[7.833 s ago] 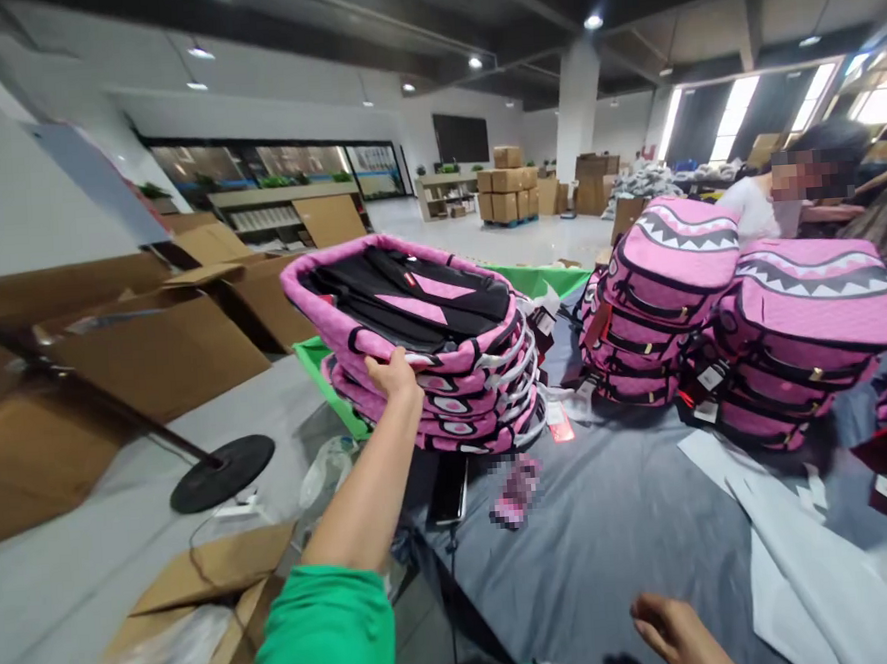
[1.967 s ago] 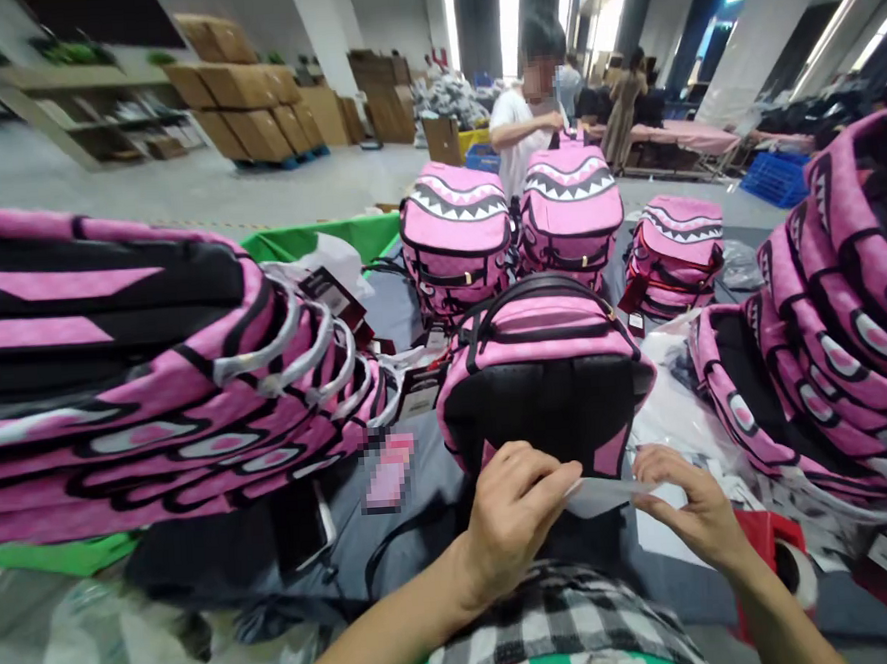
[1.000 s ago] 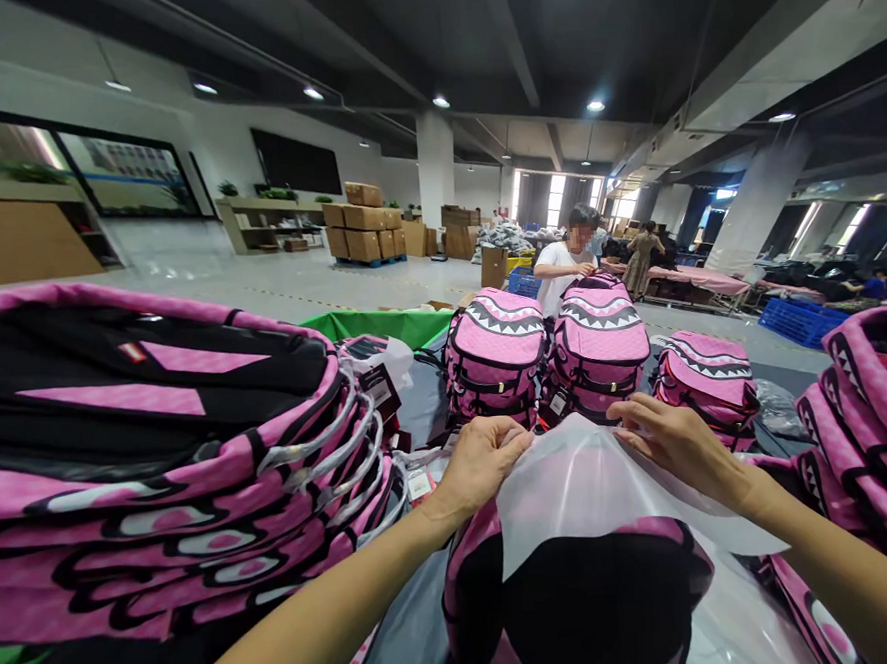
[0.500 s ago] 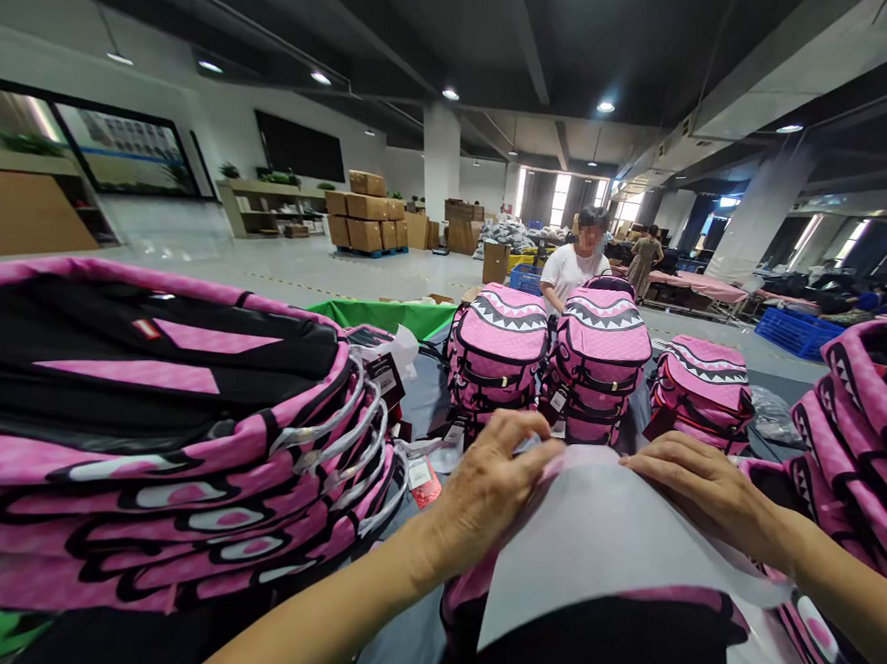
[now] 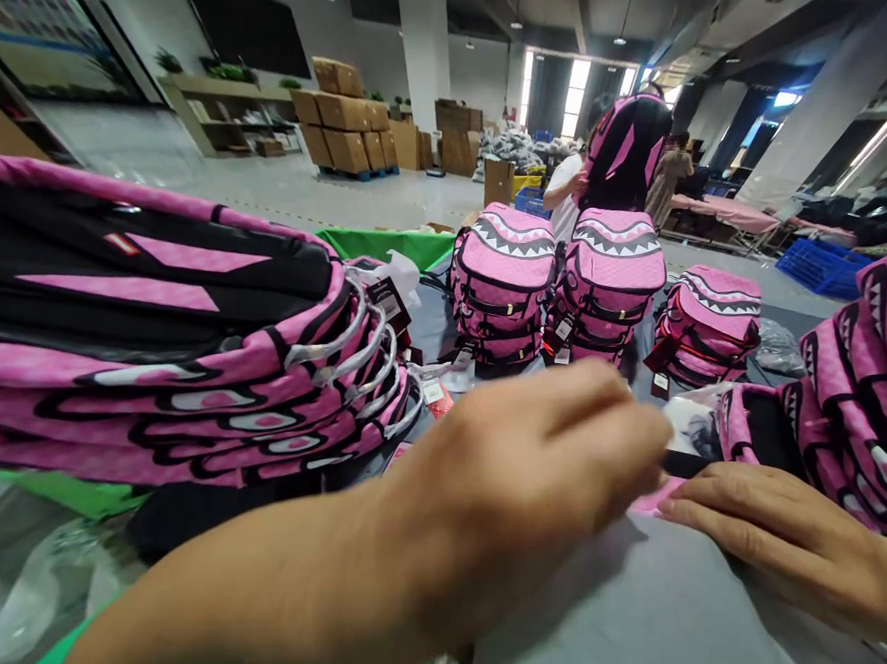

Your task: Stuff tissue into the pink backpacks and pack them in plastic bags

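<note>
My left hand [image 5: 528, 477] fills the foreground, smeared by motion. Its fingers are bunched and point right, toward my right hand. My right hand [image 5: 787, 541] lies flat with fingers stretched out on a pale plastic sheet [image 5: 641, 610]. The sheet covers a pink backpack, of which only a pink edge [image 5: 653, 504] shows between my fingertips. I cannot make out whether my left fingers hold anything.
A tall stack of flat pink backpacks [image 5: 190, 367] stands at my left and another stack [image 5: 867, 376] at my right. Upright shark-mouth backpacks [image 5: 500, 278] stand across the table. Behind them a person lifts a backpack [image 5: 624, 151]. Cardboard boxes [image 5: 340, 108] stand far back.
My view has dropped lower. My left hand swept right across the plastic-covered backpack toward my right hand, which stayed flat on the sheet. The person behind raised a backpack.
</note>
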Tool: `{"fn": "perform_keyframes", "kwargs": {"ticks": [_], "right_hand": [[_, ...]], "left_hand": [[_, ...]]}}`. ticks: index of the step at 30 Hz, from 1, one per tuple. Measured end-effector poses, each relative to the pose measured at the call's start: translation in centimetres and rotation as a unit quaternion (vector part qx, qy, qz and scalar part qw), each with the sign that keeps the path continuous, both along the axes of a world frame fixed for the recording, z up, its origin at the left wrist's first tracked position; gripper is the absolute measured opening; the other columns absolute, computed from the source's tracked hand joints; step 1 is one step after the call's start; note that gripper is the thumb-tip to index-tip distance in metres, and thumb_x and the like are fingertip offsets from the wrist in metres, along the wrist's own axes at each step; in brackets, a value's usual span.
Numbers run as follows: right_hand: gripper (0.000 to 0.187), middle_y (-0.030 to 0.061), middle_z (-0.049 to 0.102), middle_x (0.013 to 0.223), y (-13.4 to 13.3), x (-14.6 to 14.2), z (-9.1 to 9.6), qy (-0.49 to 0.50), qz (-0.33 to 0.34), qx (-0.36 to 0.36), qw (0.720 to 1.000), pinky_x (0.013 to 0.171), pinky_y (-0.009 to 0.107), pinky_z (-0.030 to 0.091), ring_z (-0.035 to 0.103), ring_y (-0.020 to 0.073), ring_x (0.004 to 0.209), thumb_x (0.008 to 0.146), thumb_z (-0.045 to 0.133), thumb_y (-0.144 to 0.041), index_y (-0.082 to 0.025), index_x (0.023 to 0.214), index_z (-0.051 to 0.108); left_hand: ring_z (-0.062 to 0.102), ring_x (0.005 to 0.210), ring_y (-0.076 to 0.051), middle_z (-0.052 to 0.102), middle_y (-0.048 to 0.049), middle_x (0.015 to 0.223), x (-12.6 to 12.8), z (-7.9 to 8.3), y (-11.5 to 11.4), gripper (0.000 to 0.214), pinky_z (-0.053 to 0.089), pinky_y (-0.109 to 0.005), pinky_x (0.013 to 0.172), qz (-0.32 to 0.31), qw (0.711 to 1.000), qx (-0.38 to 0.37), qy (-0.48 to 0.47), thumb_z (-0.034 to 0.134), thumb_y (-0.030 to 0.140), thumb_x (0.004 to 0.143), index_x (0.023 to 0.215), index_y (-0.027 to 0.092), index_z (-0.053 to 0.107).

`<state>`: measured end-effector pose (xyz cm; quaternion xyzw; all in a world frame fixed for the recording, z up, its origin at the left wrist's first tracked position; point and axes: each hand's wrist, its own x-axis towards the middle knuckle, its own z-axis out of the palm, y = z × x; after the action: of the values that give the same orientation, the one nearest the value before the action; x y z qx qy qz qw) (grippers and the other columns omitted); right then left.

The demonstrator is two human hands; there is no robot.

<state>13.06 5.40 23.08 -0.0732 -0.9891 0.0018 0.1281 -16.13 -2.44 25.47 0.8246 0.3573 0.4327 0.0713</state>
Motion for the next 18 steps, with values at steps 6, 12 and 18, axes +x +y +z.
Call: {"fn": "perform_keyframes", "kwargs": {"ticks": [6,12,18], "right_hand": [[0.042,0.0049,0.075,0.107,0.0,0.6,-0.7,0.035,-0.011,0.046,0.998,0.087,0.018,0.058,0.072,0.0144,0.097,0.108,0.033,-0.019,-0.025,0.143,0.056],[0.045,0.0076,0.074,0.112,-0.5,1.9,-1.4,0.016,-0.051,0.051,0.997,0.088,0.018,0.058,0.072,0.0154,0.100,0.105,0.040,-0.016,-0.022,0.149,0.051],[0.058,0.0050,0.075,0.107,-1.4,2.2,-3.0,0.097,-0.082,0.085,0.988,0.090,0.020,0.059,0.074,0.0146,0.089,0.102,0.045,-0.014,-0.021,0.159,0.033]], "left_hand": [[0.050,0.059,-0.008,0.058,0.0024,0.069,1.8,0.8,2.0,0.035,0.038,-0.019,0.052,-0.132,0.964,-0.206,0.105,0.066,0.047,0.092,0.078,0.015,0.061],[0.053,0.074,-0.015,0.059,-0.0038,0.082,3.1,-4.6,-0.8,0.031,0.046,-0.025,0.065,0.004,0.995,-0.063,0.082,0.046,0.041,0.103,0.086,0.017,0.055],[0.060,0.076,-0.015,0.058,-0.0032,0.080,4.4,-9.5,-2.0,0.013,0.056,-0.026,0.070,0.130,0.985,0.089,-0.074,0.052,0.026,0.100,0.089,0.018,0.053]]}}
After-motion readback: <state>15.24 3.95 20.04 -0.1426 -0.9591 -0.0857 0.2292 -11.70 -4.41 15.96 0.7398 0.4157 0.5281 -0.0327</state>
